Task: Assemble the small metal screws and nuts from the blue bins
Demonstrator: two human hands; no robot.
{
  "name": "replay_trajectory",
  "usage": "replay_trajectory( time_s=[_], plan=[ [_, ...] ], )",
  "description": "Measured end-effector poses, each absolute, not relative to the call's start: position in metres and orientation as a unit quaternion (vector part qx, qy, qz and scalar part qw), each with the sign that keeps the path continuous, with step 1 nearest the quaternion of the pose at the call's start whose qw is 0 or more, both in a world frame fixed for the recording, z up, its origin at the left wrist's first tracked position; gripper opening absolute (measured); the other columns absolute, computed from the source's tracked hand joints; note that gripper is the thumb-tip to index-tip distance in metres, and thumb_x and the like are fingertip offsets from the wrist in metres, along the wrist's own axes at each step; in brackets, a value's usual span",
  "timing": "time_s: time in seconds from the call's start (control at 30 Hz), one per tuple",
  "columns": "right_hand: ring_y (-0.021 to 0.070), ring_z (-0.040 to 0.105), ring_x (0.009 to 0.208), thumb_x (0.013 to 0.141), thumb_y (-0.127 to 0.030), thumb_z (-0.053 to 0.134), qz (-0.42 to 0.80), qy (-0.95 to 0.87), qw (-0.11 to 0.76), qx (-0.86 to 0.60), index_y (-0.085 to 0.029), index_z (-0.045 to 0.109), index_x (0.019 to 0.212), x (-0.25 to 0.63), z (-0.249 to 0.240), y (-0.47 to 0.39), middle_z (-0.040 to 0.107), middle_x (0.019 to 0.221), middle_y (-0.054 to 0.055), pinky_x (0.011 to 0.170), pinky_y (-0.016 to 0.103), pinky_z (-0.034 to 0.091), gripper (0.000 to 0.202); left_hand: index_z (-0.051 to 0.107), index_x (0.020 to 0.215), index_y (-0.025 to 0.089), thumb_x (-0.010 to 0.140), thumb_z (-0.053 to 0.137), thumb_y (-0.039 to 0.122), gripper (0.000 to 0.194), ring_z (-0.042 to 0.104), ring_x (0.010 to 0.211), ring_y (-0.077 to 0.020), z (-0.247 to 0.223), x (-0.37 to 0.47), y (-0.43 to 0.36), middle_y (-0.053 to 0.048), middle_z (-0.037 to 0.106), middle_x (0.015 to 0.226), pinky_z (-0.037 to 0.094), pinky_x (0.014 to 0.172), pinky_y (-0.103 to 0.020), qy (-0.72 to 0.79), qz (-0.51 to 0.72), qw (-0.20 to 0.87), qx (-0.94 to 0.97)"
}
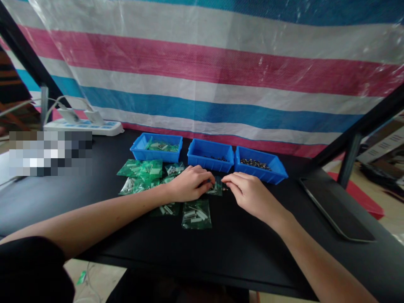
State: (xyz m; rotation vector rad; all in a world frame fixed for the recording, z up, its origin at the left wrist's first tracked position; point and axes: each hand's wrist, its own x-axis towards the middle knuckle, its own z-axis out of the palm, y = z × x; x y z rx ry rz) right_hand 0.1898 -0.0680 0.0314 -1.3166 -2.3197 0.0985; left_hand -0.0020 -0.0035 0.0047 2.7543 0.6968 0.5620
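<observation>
In the head view my left hand is closed, its thumb and fingertips pinched at the edge of a small clear plastic bag. My right hand is just right of that bag, fingers pressed together in a pinch; whatever is in them is too small to make out. Tiny loose pieces show on the table between the bag and my right fingers. Nearer me lies a green-tinted bag of white and metal parts. Another such bag is partly hidden under my left forearm.
Behind my hands stand three blue bins: the left bin holds bagged parts, the middle bin dark small pieces, the right bin metal pieces. Green bags pile at left. A power strip and a dark tablet-like device flank them.
</observation>
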Motion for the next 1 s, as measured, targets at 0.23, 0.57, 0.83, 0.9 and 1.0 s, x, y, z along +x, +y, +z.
replay_trajectory(
  time_s=[0.23,0.57,0.83,0.9,1.0],
  plan=[
    [0.0170,0.057,0.085,0.082,-0.001,0.040,0.069,-0.862,0.229,-0.447,-0.015,0.060,0.096,0.182,0.018,-0.064,0.062,0.087,0.006,0.078,0.029,0.046,0.029,0.057,0.093,0.018,0.086,0.045,0.019,0.014,0.053,0.084,-0.0180,0.003,-0.003,-0.003,-0.003,0.062,0.083,0.036,0.073,-0.029,0.245,0.192,0.117,0.943],
    [0.0167,0.060,0.083,0.085,-0.009,0.045,0.078,-0.849,0.265,-0.451,-0.016,0.060,0.096,0.178,0.016,-0.066,0.065,0.090,0.005,0.076,0.029,0.046,0.019,0.056,0.087,0.016,0.084,0.048,0.024,0.011,0.052,0.080,-0.0168,0.005,-0.003,-0.004,-0.003,0.059,0.079,0.035,0.072,-0.028,0.230,0.187,0.115,0.948],
    [0.0167,0.058,0.081,0.083,-0.006,0.048,0.077,-0.848,0.307,-0.426,-0.017,0.059,0.087,0.173,0.010,-0.064,0.064,0.085,0.004,0.074,0.029,0.046,0.016,0.052,0.078,0.016,0.080,0.054,0.026,0.011,0.050,0.075,-0.0148,0.007,-0.003,-0.005,0.000,0.056,0.072,0.034,0.072,-0.027,0.210,0.177,0.126,0.953],
    [0.0171,0.058,0.080,0.083,-0.007,0.048,0.083,-0.848,0.303,-0.427,-0.017,0.059,0.085,0.172,0.010,-0.064,0.063,0.083,0.004,0.073,0.029,0.046,0.015,0.052,0.079,0.016,0.081,0.052,0.024,0.008,0.050,0.076,-0.0149,0.006,-0.002,-0.005,0.000,0.057,0.072,0.034,0.072,-0.027,0.212,0.178,0.135,0.951],
    [0.0173,0.057,0.079,0.083,-0.007,0.049,0.086,-0.847,0.301,-0.429,-0.018,0.058,0.085,0.172,0.010,-0.064,0.062,0.082,0.004,0.073,0.029,0.045,0.015,0.053,0.081,0.016,0.082,0.050,0.024,0.008,0.051,0.077,-0.0154,0.005,-0.002,-0.005,-0.001,0.057,0.074,0.034,0.071,-0.027,0.218,0.180,0.136,0.950]
  ],
)
